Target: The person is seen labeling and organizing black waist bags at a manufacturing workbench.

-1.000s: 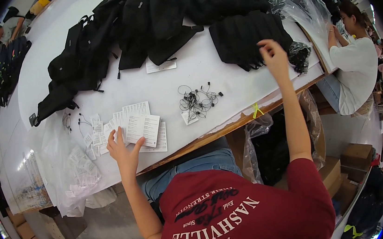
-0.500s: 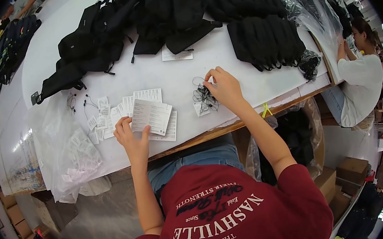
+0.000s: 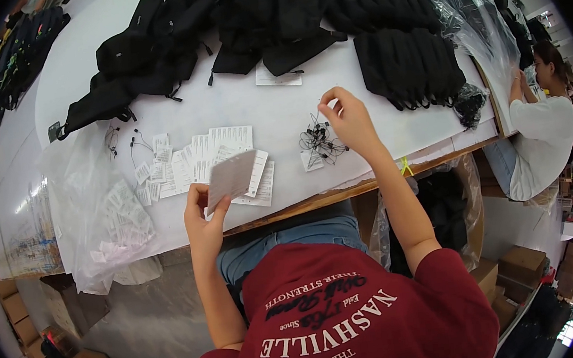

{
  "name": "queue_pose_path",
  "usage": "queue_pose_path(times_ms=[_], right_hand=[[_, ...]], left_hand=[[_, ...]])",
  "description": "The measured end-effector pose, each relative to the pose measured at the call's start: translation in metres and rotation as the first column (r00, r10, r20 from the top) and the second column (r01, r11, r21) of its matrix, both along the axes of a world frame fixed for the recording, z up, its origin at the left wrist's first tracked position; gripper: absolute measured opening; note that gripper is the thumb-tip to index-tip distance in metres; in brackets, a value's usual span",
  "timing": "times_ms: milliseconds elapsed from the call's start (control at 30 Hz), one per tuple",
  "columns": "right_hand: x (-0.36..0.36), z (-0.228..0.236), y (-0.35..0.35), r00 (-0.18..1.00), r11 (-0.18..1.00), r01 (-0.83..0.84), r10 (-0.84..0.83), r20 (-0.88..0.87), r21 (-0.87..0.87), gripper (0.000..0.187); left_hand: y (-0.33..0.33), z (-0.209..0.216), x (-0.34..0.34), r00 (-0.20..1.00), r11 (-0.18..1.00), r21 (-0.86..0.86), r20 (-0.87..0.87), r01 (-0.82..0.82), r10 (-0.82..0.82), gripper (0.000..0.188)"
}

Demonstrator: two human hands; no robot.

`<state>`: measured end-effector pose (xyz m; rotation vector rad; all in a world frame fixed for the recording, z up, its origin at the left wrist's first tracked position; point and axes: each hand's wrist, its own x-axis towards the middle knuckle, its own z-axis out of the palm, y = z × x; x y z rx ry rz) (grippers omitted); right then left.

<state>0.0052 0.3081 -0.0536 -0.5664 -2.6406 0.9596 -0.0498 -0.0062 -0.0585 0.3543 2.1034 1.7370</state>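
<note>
My left hand [image 3: 203, 223] grips a printed white card [image 3: 233, 177] between thumb and fingers. The card is tilted up over a fanned spread of similar cards [image 3: 264, 190] on the table. My right hand [image 3: 353, 124] is raised beside a tangled heap of thin black tag strings [image 3: 317, 142], thumb and fingertips pinched together. Whatever lies in that pinch is too small to make out. A small white tag [image 3: 312, 161] lies partly under the strings. Left of the cards are several small printed labels [image 3: 158, 166] and a few loose black strings [image 3: 138, 140].
Black bags [image 3: 269, 13] are piled across the far side, with a neat row of black pouches [image 3: 409, 68] at right. A clear plastic bag of labels [image 3: 109, 218] hangs over the near left edge. At far right a co-worker [image 3: 542, 117] handles things under plastic sheeting.
My left hand has lifted and tilted its card up off the spread. My right hand has moved up and away from the string heap. The whole view has shifted slightly.
</note>
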Motion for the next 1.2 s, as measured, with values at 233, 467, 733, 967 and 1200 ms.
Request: queue_pose_path(times_ms=[233, 467, 733, 967, 1200], right_hand=[[0.011, 0.083, 0.003, 0.9, 0.736, -0.258, -0.052, -0.432, -0.626, 0.009], [0.009, 0.129, 0.0, 0.768, 0.899, -0.281, -0.001, -0.641, -0.338, 0.021], [-0.012, 0.111, -0.016, 0.901, 0.911, -0.267, 0.121, -0.417, -0.314, 0.023], [-0.008, 0.081, -0.051, 0.932, 0.832, -0.339, 0.234, -0.276, -0.44, 0.022], [0.007, 0.067, -0.091, 0.885, 0.77, -0.452, 0.325, -0.333, -0.45, 0.027]], left_hand=[[0.009, 0.008, 0.015, 0.874, 0.922, 0.205, 0.436, -0.33, 0.216, 0.06], [0.027, 0.019, 0.023, 0.919, 0.957, 0.175, 0.361, -0.231, 0.156, 0.058], [0.044, 0.031, 0.032, 0.999, 0.976, 0.215, -0.022, -0.032, 0.038, 0.054], [0.056, 0.034, 0.032, 0.967, 0.938, 0.237, 0.081, -0.253, 0.24, 0.043], [0.063, 0.036, 0.043, 0.963, 0.947, 0.247, -0.121, -0.207, 0.242, 0.013]])
